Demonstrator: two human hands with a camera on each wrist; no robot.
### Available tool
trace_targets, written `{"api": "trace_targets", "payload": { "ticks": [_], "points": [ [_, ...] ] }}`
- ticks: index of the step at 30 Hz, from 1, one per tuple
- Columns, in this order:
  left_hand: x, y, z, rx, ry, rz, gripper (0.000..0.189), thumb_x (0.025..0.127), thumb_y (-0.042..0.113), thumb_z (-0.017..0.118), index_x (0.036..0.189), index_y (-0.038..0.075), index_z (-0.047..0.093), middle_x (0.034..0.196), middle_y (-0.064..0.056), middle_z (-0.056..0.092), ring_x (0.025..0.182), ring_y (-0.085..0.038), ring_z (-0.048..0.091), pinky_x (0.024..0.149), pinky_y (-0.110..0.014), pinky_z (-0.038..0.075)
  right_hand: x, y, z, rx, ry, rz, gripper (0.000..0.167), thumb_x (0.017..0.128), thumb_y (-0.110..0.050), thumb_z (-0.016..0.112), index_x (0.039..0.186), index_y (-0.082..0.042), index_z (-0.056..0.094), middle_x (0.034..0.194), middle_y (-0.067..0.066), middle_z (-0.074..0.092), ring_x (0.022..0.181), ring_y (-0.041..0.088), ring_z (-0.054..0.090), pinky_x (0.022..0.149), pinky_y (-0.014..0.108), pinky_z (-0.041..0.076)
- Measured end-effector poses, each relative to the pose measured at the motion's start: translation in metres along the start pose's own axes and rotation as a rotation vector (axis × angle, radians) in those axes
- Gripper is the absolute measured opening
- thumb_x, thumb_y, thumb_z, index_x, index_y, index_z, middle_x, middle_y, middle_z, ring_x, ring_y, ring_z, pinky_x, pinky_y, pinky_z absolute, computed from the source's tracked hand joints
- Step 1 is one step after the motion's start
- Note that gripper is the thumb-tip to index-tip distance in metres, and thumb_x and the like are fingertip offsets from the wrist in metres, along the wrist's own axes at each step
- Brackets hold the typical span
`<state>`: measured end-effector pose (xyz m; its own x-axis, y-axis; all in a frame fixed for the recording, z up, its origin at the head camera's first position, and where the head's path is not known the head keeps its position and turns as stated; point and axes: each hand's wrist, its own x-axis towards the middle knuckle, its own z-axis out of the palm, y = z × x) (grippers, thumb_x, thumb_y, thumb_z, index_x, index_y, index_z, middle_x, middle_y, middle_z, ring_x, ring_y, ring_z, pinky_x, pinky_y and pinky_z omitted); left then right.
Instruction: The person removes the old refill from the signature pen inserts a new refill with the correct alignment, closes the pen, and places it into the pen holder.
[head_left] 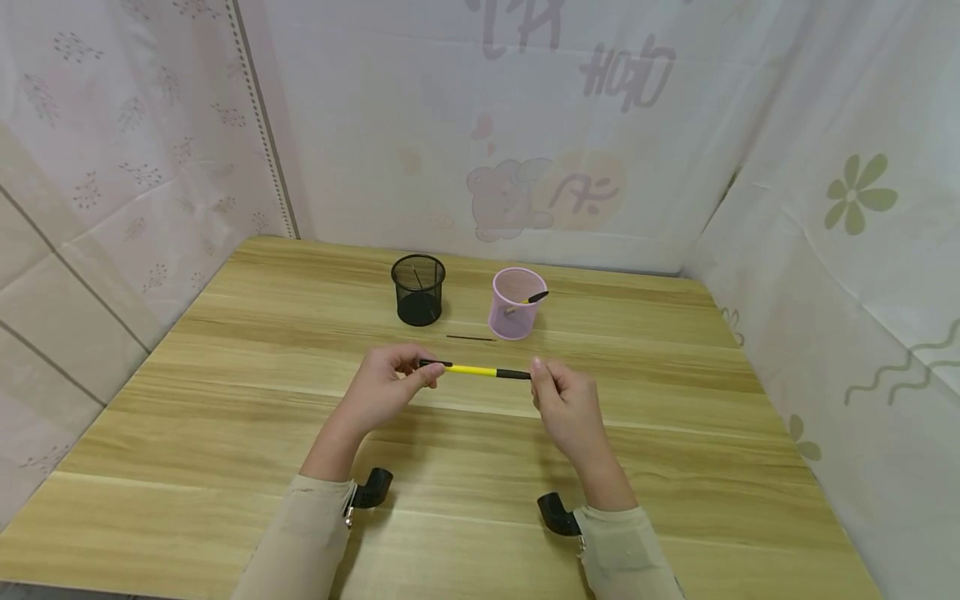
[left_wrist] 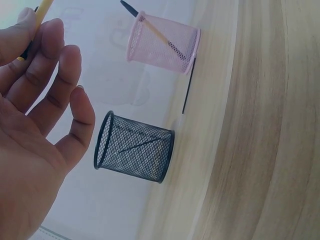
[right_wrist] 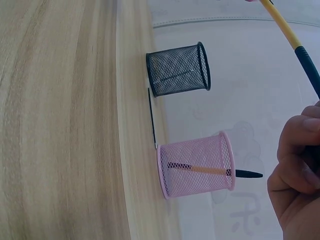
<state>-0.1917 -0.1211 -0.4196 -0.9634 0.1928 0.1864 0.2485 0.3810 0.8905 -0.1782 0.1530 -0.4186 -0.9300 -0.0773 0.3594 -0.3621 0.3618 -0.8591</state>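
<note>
A yellow pen [head_left: 474,370] with black ends is held level above the table, stretched between both hands. My left hand [head_left: 382,387] pinches its left end between thumb and index finger, the other fingers loosely bent in the left wrist view. The right hand [head_left: 572,408] grips the black right end with curled fingers, which hide its tip. Beyond the hands stand a black mesh pen holder [head_left: 418,312] and a pink mesh pen holder [head_left: 512,323]. A second yellow and black pen [right_wrist: 249,174] leans inside the pink one, and a thin dark stick [left_wrist: 145,144] inside the black one.
Another thin dark stick [head_left: 471,337] lies on the wood-grain table [head_left: 225,350], just in front of the holders. Patterned white curtains [head_left: 360,125] hang behind the table and on both sides. Black curved mounts [head_left: 558,514] are fixed at both wrists.
</note>
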Motion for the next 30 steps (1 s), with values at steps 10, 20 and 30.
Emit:
{"api": "trace_targets", "payload": {
  "ticks": [10, 20, 30],
  "points": [
    [-0.0021, 0.0031, 0.0002, -0.011, 0.000, -0.010, 0.009, 0.102, 0.023, 0.074, 0.100, 0.016, 0.080, 0.081, 0.000, 0.074, 0.078, -0.021, 0.062, 0.061, -0.025, 0.043, 0.0002, -0.0004, -0.0009, -0.015, -0.007, 0.032, 0.047, 0.113, -0.023, 0.055, 0.071, -0.005, 0.064, 0.060, 0.003, 0.054, 0.051, 0.005, 0.041, 0.047, 0.022, 0.035],
    [-0.0036, 0.0032, -0.0034, -0.025, 0.024, -0.061, 0.013, 0.103, 0.027, 0.073, 0.100, 0.017, 0.080, 0.082, 0.000, 0.073, 0.079, -0.022, 0.059, 0.063, -0.027, 0.040, -0.0010, 0.0024, -0.0026, 0.013, -0.046, -0.141, 0.016, 0.105, -0.005, 0.065, 0.119, -0.003, 0.072, 0.082, 0.012, 0.067, 0.053, 0.001, 0.046, 0.046, 0.022, 0.038],
    [-0.0041, 0.0057, -0.0061, -0.045, 0.039, -0.056, 0.012, 0.102, 0.026, 0.074, 0.098, 0.016, 0.079, 0.081, 0.000, 0.073, 0.077, -0.022, 0.059, 0.063, -0.026, 0.040, -0.0019, 0.0027, -0.0016, 0.023, 0.046, -0.200, 0.012, 0.100, -0.001, 0.071, 0.111, -0.001, 0.076, 0.058, 0.001, 0.050, 0.048, 0.001, 0.036, 0.043, 0.022, 0.033]
  ]
}}
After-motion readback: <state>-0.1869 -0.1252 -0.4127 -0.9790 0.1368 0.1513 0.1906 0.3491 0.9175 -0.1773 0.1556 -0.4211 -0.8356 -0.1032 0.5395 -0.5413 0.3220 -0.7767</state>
